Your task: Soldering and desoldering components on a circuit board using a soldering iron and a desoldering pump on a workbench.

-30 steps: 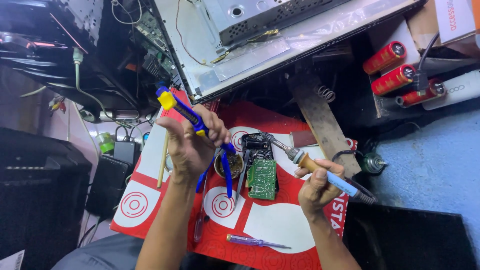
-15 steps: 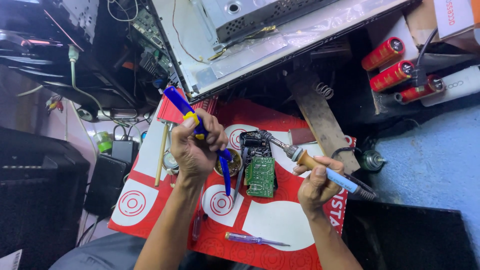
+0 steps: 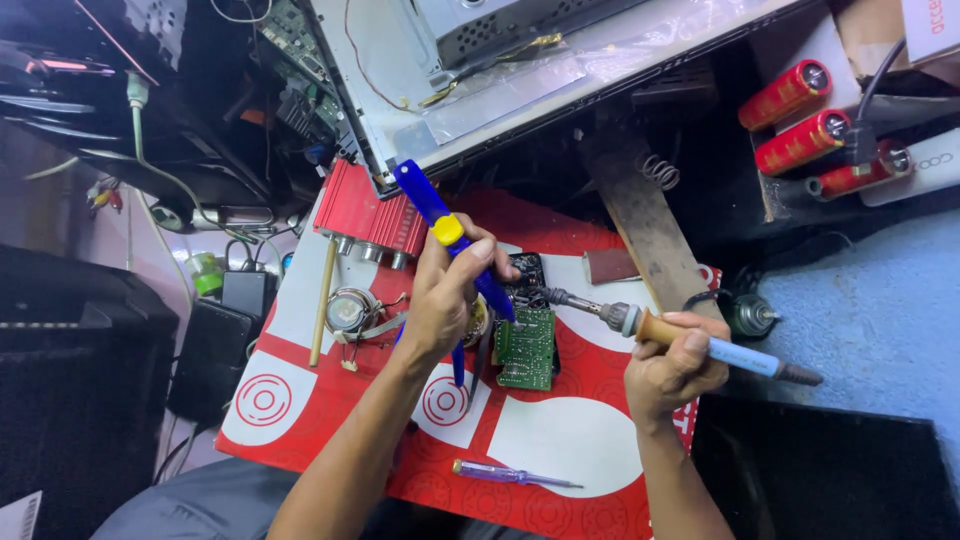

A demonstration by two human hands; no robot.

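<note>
The left hand [image 3: 440, 300] has tipped the blue desoldering pump [image 3: 455, 240] toward the board [image 3: 526, 348].

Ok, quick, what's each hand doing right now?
Left hand: closed around the blue desoldering pump, tip at the green circuit board.
Right hand: closed around the soldering iron.
</note>
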